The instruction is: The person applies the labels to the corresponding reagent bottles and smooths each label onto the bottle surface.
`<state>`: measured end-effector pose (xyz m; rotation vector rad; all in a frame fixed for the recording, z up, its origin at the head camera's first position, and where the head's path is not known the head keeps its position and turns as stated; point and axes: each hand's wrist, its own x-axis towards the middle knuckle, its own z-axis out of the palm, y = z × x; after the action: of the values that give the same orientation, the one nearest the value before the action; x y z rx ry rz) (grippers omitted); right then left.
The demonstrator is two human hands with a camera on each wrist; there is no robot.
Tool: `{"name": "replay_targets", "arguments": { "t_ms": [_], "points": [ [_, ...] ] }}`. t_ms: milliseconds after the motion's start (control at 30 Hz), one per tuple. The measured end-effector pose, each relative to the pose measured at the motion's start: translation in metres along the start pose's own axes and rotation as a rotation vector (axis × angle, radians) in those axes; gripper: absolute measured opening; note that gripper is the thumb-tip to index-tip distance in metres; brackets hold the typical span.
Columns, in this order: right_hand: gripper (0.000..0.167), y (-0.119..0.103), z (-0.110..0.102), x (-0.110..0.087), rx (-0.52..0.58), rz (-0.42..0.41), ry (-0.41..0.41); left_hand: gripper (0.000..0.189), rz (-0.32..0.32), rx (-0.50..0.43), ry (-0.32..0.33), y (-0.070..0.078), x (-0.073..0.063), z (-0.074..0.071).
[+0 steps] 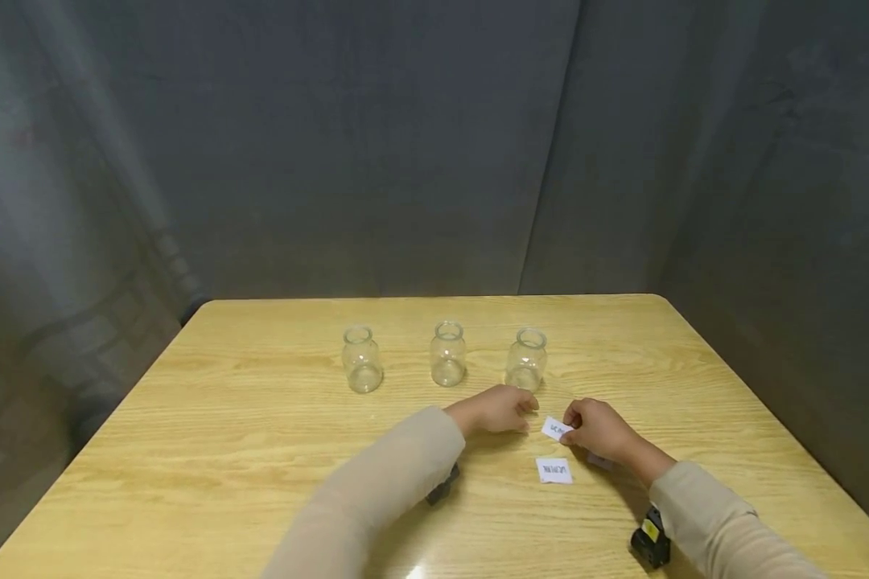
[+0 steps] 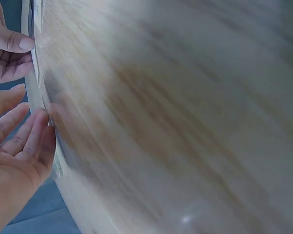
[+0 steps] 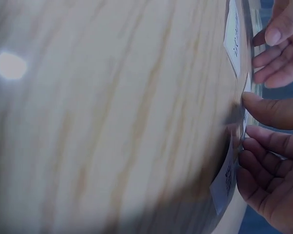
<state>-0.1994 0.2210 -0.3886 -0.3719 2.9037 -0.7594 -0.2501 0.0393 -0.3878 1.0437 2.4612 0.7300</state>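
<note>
Cards, three, white, flat, oblong, each with dark lettering too small to read with surety: one, the held card [image 1: 554, 429], between the hands, in front of the right jar [image 1: 526, 362]; one, the near card [image 1: 553, 470], flat on the table [image 1: 210, 402], closer to the wearer; one, the far-right card [image 1: 599, 461], mostly hidden under the right hand [image 1: 603, 430] in the head view; in the right wrist view it shows more fully, beside the fingers.

Hands, two, bare: the right hand pinches the held card by its edge, thumb against fingers; the left hand [image 1: 503, 408] grips nothing, its fingers loosely bent and parted, just in front of the right jar, whose base it partly covers; whether its fingertips touch the wood cannot be told.

Jars, three, clear glass, smooth, round-bodied, with narrowed necks and thick rims; all upright, without lids, in a spaced row: the left jar [image 1: 362, 366], the middle jar [image 1: 448, 358], the right jar.

Sleeves, two, beige, plain cloth: left sleeve [image 1: 398, 466], right sleeve [image 1: 710, 511].

Devices, two, small, black, at the wrists: left device [image 1: 443, 486], partly hidden; right device [image 1: 652, 543], with one yellow label [image 1: 650, 529].

Table, one, pale yellow wood, streaked grain, rounded far corners; behind it, dark grey curtain [image 1: 369, 161], creased cloth.
</note>
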Motion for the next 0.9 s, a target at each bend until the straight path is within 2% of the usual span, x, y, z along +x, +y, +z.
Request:
{"name": "replay_targets", "arguments": {
  "t_ms": [133,300,467,700,900],
  "points": [
    [0.02,0.001,-0.001,0.0,0.034,0.013,-0.005,0.03,-0.028,-0.111,0.007,0.006,0.004,0.001],
    [0.022,0.002,0.0,0.001,0.082,0.042,-0.007,0.025,-0.089,-0.31,0.013,0.012,0.007,0.004],
    [0.027,0.002,0.001,0.003,0.122,0.028,0.009,0.022,-0.136,-0.461,0.041,0.013,0.01,0.008],
    [0.024,0.005,0.0,0.001,0.158,-0.001,0.037,0.022,-0.127,-0.5,0.054,0.017,0.011,0.012],
    [0.015,0.004,-0.007,0.002,0.273,-0.021,0.082,0.018,-0.12,-0.524,0.15,0.016,0.011,0.012]
  ]
}}
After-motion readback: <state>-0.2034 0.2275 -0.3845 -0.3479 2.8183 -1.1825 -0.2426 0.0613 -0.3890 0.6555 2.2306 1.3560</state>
